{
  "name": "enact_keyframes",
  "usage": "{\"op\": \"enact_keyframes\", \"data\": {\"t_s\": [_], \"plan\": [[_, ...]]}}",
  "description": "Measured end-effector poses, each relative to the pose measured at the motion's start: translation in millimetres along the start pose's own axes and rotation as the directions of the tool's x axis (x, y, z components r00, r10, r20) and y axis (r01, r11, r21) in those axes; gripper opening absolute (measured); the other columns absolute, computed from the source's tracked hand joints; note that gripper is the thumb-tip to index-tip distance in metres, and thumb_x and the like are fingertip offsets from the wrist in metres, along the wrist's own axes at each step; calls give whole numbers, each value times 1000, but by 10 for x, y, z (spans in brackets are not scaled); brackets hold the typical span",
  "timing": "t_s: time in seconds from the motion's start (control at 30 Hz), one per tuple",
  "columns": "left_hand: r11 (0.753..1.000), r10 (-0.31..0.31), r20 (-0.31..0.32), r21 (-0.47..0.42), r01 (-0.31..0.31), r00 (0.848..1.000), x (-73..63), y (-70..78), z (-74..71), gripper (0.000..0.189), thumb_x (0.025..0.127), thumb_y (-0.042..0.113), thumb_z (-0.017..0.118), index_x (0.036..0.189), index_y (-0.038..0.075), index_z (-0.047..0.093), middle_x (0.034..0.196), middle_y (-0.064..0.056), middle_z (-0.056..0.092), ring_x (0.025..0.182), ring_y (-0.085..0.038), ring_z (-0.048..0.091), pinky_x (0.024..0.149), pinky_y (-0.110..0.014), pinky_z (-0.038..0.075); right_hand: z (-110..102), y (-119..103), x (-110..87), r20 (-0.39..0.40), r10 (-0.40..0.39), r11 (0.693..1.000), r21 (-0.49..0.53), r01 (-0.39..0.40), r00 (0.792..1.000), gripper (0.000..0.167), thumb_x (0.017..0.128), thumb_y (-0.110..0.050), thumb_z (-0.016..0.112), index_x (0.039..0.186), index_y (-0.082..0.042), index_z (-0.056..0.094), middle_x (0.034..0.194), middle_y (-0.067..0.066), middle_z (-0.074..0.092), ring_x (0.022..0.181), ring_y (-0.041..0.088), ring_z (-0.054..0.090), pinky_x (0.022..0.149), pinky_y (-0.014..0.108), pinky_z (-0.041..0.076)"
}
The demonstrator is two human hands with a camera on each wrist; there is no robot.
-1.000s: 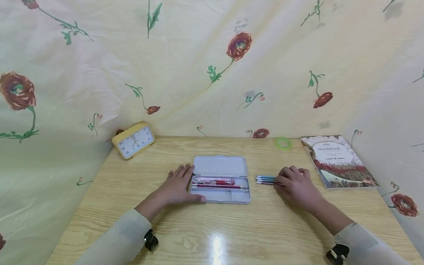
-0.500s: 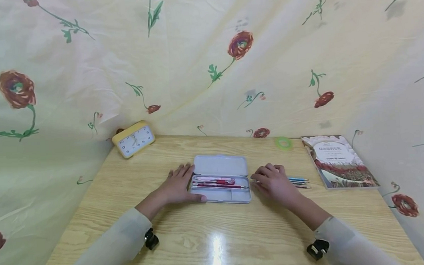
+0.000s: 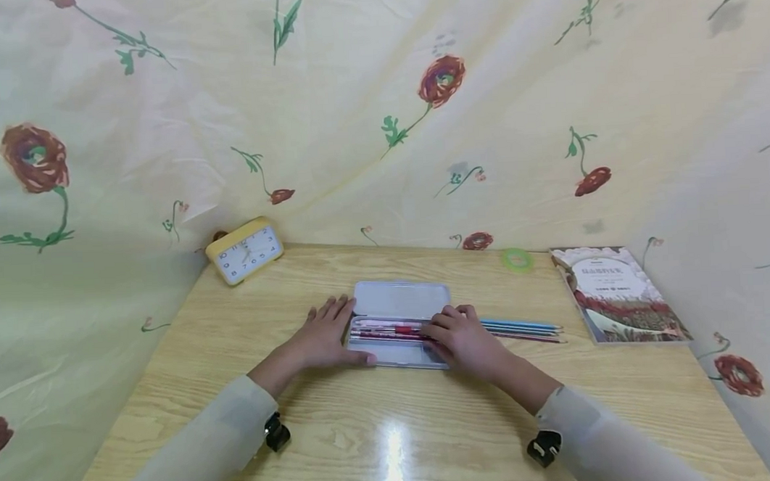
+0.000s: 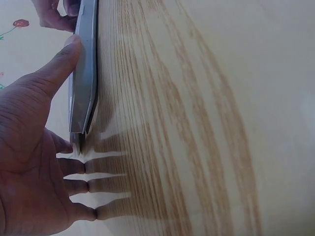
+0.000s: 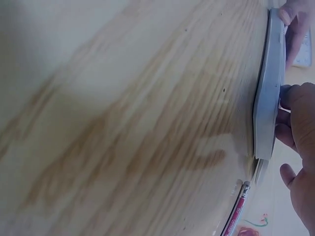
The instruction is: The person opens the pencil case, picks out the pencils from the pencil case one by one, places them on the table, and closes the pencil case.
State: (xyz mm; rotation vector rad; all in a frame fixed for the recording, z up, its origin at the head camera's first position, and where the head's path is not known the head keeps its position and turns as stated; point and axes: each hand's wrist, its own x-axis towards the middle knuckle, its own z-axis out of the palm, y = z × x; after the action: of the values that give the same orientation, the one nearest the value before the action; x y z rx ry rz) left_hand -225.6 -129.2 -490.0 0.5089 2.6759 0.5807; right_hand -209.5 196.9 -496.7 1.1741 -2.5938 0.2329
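A pale grey pencil case [image 3: 397, 354] lies with its lid [image 3: 401, 300] raised on the table. Several pens and pencils [image 3: 386, 330] sit in its rear compartment. My left hand [image 3: 325, 339] steadies the case's left end, thumb along the front edge and other fingers straight. My right hand [image 3: 465, 341] reaches into the right part of the case, fingers bent down over the pencils; its fingertips are hidden, so a grip on one cannot be told. Right of the case, several blue and dark red pencils [image 3: 527, 329] lie side by side, their left ends behind the right hand.
A yellow alarm clock [image 3: 245, 251] stands at the back left. Toward the back right are a green tape roll [image 3: 517, 259] and a book [image 3: 621, 293]. Floral cloth [image 3: 352, 111] hangs behind and beside the wooden table [image 3: 343, 431].
My right hand has moved left, from the pencils on the table to the inside of the case. Those pencils stay on the table, more of their length uncovered. The left hand keeps its place.
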Motion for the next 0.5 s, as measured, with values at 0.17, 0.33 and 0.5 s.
{"op": "enact_keyframes", "data": {"t_s": [0.17, 0.33, 0.5], "plan": [[1000, -6, 6, 2, 6, 1000, -2, 21, -5, 135, 85, 80, 79, 179, 9, 12, 187, -16, 10, 175, -42, 3, 140, -66, 4, -4, -23, 22, 43, 25, 999, 34, -26, 999, 23, 99, -17, 85, 122, -17, 82, 110, 2, 78, 106, 23, 64, 97, 59, 55], [1000, -7, 4, 10, 7, 1000, -19, 38, -26, 134, 86, 80, 79, 178, 7, 14, 187, -18, 12, 174, -43, 5, 140, -68, 6, -10, -30, 36, 69, 42, 997, 55, -45, 997, 22, 100, -16, 83, 122, -17, 82, 112, 2, 77, 105, 23, 62, 97, 55, 54], [1000, -5, 4, 11, 5, 1000, -13, 39, -25, 135, 86, 80, 79, 178, 6, 15, 186, -19, 13, 174, -44, 7, 139, -69, 7, -19, -37, 43, 108, 74, 992, 90, -83, 991, 22, 101, -15, 81, 123, -17, 82, 115, 2, 75, 105, 22, 60, 96, 50, 51]]}}
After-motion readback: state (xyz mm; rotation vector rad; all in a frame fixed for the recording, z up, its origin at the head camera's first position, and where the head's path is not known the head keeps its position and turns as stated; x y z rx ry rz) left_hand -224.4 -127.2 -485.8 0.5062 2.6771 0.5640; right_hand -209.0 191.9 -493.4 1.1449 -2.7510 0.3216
